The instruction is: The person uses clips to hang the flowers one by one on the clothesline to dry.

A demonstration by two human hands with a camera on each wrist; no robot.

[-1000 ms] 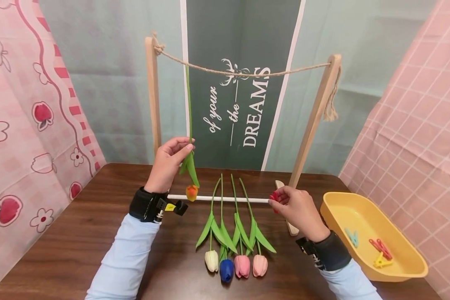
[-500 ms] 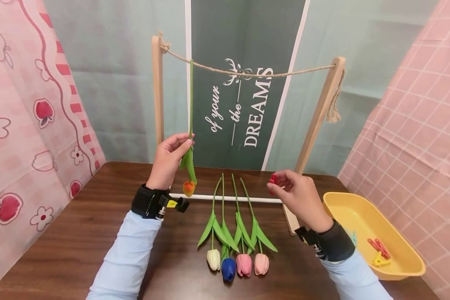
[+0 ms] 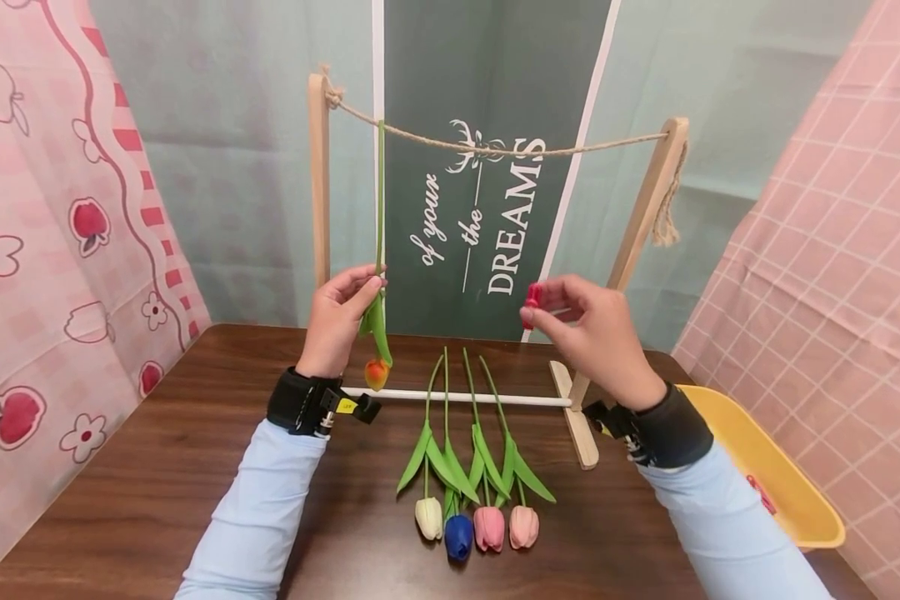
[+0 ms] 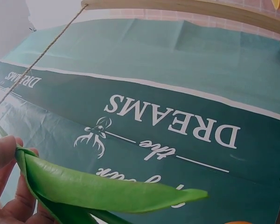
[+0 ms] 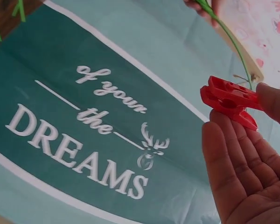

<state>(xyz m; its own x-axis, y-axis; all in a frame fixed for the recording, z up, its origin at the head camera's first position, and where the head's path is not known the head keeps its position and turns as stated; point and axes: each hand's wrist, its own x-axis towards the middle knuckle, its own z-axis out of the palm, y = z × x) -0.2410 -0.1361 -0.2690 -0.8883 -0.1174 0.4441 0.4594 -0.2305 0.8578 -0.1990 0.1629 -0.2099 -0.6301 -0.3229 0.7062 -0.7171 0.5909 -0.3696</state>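
My left hand (image 3: 337, 317) pinches the green stem of an orange-yellow artificial tulip (image 3: 377, 374), which hangs bloom down. Its stem tip reaches the twine rope (image 3: 495, 150) near the left post; whether they touch I cannot tell. In the left wrist view, thumb and fingers grip the stem beside a broad green leaf (image 4: 107, 184). My right hand (image 3: 592, 333) holds a red clothespin (image 3: 532, 305) in the air, right of the tulip and below the rope. The right wrist view shows the clothespin (image 5: 231, 100) between thumb and fingers.
White, blue and two pink tulips (image 3: 489, 528) lie side by side on the brown table (image 3: 150, 467). A wooden frame (image 3: 637, 217) with a white bottom bar (image 3: 465, 397) carries the rope. At the right, my forearm partly covers a yellow basin (image 3: 825, 533) with a red clothespin visible inside.
My right hand has risen with the red clothespin from near the bottom bar, drifting slightly left. The left hand and orange tulip have moved up slightly.
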